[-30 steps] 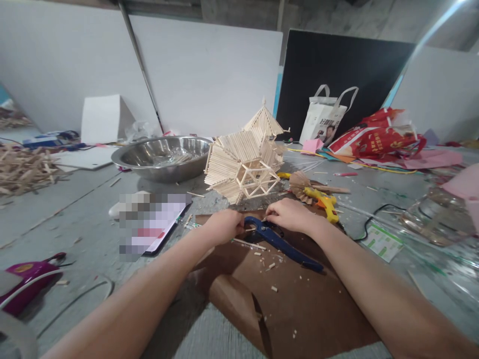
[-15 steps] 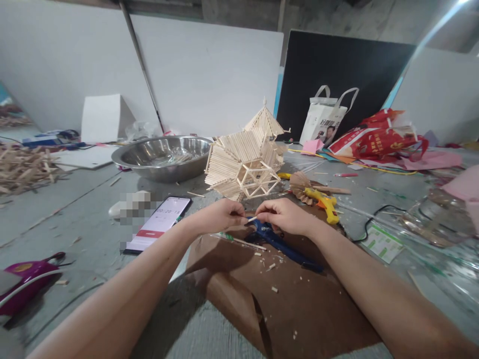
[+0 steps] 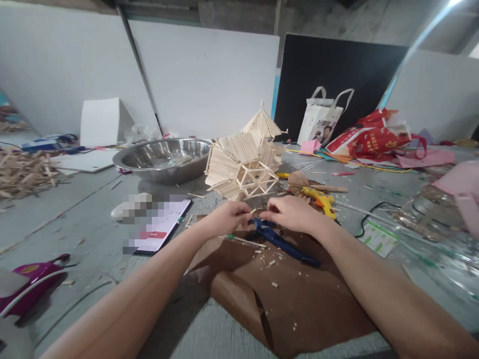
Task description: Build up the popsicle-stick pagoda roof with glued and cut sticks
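My left hand (image 3: 235,217) is closed in a pinch on a short wooden stick (image 3: 253,211), which pokes out at the fingertips. Close by on the right, my right hand (image 3: 288,213) has its fingers curled together; whether anything is in them is hidden. Below both hands lies a blue-handled tool like pliers (image 3: 286,245), on a sheet of brown paper (image 3: 299,304). Small wooden offcuts (image 3: 275,284) and a thin stick (image 3: 249,242) are scattered around it. Just beyond my hands stands a model building made of wooden sticks (image 3: 243,164), with a pointed roof.
Left of the model are a steel basin (image 3: 149,172) and a phone (image 3: 164,229). A yellow glue gun (image 3: 322,200) lies to the right, near a clear plastic container (image 3: 422,209). A stick pile (image 3: 26,172) and a purple device (image 3: 32,284) occupy the left side.
My right fingertips have come away from the stick, which stays in my left hand and now points more upward. The view has shifted slightly.
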{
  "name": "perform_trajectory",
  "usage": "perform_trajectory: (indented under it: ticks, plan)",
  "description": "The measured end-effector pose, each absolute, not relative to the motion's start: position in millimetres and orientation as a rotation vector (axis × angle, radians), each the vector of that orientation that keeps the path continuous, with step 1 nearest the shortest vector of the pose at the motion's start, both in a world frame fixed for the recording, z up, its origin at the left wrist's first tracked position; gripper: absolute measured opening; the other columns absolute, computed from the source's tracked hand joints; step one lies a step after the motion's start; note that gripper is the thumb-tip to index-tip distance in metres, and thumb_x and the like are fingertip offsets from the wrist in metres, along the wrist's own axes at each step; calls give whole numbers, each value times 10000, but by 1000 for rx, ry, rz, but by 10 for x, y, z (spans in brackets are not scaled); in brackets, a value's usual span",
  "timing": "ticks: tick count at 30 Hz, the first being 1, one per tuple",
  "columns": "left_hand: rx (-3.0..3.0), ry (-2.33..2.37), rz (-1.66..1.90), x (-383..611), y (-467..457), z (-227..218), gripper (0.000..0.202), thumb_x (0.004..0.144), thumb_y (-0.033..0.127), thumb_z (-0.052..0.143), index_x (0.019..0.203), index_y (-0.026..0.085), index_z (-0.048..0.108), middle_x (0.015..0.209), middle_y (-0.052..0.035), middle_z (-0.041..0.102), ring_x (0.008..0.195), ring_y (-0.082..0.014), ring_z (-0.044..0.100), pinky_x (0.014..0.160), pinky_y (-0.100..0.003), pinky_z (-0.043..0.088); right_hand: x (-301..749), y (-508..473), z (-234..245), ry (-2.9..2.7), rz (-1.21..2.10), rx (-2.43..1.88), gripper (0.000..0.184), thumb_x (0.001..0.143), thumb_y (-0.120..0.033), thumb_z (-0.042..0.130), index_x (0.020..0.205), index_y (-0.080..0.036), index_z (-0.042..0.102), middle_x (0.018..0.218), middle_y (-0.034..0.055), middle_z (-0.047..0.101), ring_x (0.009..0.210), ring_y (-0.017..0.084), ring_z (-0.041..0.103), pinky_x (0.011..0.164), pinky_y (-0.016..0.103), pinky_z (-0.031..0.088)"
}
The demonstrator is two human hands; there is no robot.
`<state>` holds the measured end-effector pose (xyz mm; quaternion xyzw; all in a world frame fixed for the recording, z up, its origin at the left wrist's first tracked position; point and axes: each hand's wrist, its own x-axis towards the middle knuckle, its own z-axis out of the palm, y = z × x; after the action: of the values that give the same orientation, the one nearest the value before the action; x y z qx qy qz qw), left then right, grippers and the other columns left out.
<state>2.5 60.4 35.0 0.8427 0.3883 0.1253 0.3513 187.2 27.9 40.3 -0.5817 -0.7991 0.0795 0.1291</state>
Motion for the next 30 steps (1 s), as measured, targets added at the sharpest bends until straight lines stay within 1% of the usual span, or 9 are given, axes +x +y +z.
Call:
perform_trajectory:
  ticks: [3, 5, 8, 10, 13, 16, 21, 25, 30]
  plan:
    - [2111, 998, 352, 20, 618, 317, 332, 740, 444, 383, 716, 146, 526, 577, 22, 529, 399, -47, 375, 408, -179, 291, 1863, 189, 399, -2599, 206, -1871, 419, 606, -586, 496, 658, -186, 610, 685, 87, 632, 648, 224, 573, 531, 276, 359]
    - [2088, 988, 371, 26, 621, 289, 336, 735, 450, 390, 695, 144, 521, 559, 27, 516, 398, -48, 380, 405, -180, 292, 1819, 116, 368, -2701, 178, -1899, 394, 569, -535, 559, 717, -175, 621, 757, 111, 641, 700, 245, 582, 549, 284, 375]
    - [2070, 971, 388, 36, 617, 261, 334, 730, 453, 397, 679, 144, 514, 543, 32, 505, 396, -49, 380, 399, -180, 287, 1762, 32, 299, -2683, 112, -1936, 315, 615, -392, 553, 822, -161, 604, 849, 125, 634, 755, 238, 582, 575, 280, 382]
    - [2048, 948, 388, 31, 608, 266, 323, 730, 449, 405, 692, 145, 510, 541, 35, 500, 399, -49, 378, 397, -178, 283, 1769, 11, 254, -2644, 105, -1938, 264, 641, -336, 510, 823, -162, 590, 843, 117, 630, 744, 228, 580, 559, 271, 369]
    - [1995, 857, 344, 2, 579, 324, 298, 720, 431, 441, 704, 144, 517, 547, 34, 508, 426, -45, 385, 414, -166, 283, 1855, 19, 212, -2551, 146, -1951, 217, 638, -307, 484, 791, -176, 564, 799, 86, 622, 687, 207, 570, 507, 252, 327]
    - [1898, 696, 113, -40, 534, 421, 268, 686, 409, 509, 682, 141, 534, 545, 29, 530, 440, -40, 396, 425, -156, 284, 1973, 29, 239, -2468, 200, -1908, 196, 629, -300, 491, 790, -198, 537, 777, 42, 605, 674, 176, 548, 507, 236, 299]
    - [1826, 612, -129, -100, 491, 563, 214, 631, 369, 587, 667, 158, 591, 604, 14, 574, 521, -66, 467, 503, -171, 365, 2108, 4, 384, -2388, 288, -1792, 157, 591, -265, 525, 729, -190, 519, 720, 10, 576, 642, 140, 505, 533, 215, 293]
    - [1900, 600, -149, -143, 524, 601, 181, 649, 354, 570, 673, 178, 608, 608, 18, 574, 546, -76, 477, 526, -175, 373, 2189, 13, 437, -2260, 428, -1621, 137, 580, -204, 502, 715, -180, 517, 642, -19, 549, 577, 113, 476, 524, 203, 314]
    - [2084, 659, -39, -137, 577, 541, 224, 673, 379, 528, 713, 174, 607, 632, 20, 577, 594, -95, 495, 553, -182, 361, 2319, 72, 430, -2098, 521, -1472, 108, 588, -199, 479, 684, -169, 518, 580, -39, 505, 539, 103, 454, 505, 198, 328]
